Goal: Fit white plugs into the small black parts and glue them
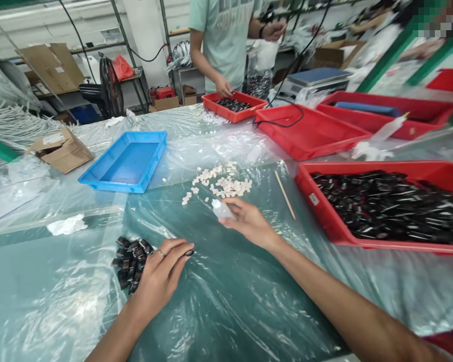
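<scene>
My left hand pinches a small black piece between thumb and fingertips, just right of a pile of black parts on the plastic-covered table. In my right hand is a small translucent bottle, gripped by thumb and fingers, its white tip pointing up and left. Beyond the bottle lie many small whitish pieces, scattered on the sheet. A thin wooden stick rests to the right of them.
A blue tray stands at the back left, near a torn cardboard box. At the right, a red bin holds black parts. More red trays line the back. Across the table a person reaches into a red tray.
</scene>
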`<act>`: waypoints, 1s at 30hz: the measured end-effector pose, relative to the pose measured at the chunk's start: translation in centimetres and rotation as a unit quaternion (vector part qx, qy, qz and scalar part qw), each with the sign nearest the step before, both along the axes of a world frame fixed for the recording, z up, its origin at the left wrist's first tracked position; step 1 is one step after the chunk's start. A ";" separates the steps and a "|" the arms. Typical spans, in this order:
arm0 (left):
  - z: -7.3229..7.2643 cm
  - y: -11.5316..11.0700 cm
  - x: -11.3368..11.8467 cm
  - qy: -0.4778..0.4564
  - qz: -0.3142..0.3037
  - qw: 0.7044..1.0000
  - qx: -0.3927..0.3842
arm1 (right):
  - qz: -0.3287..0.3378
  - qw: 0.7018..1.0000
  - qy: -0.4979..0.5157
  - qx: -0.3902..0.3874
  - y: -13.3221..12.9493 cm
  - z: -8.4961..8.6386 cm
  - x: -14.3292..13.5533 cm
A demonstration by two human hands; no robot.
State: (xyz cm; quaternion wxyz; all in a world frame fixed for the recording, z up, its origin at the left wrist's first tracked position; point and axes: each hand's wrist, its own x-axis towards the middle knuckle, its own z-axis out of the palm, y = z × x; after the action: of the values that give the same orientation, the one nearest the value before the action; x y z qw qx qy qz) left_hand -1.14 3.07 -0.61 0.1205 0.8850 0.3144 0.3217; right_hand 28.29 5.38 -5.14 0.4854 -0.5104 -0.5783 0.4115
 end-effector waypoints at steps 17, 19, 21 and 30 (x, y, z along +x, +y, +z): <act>-1.7 0.0 -0.2 -0.005 -0.008 1.000 -0.004 | -0.200 0.933 -0.298 0.021 4.1 -2.8 8.8; -1.8 -0.1 -0.1 -0.002 -0.008 1.000 -0.010 | -0.217 0.925 -0.311 0.015 4.5 -3.2 8.3; -1.8 -0.1 0.2 -0.003 -0.007 1.000 -0.018 | -0.236 0.919 -0.316 0.010 4.8 -3.0 7.8; -0.1 -0.4 1.0 -0.030 -0.037 0.997 -0.060 | -0.219 0.946 -0.226 0.077 0.2 3.2 4.8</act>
State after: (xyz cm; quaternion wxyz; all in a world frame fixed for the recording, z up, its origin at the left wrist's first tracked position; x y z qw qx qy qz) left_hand -0.19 2.71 -0.75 0.1945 0.8771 0.2966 0.3240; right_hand 33.10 5.62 -1.97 0.4578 -0.6653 -0.5767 0.1236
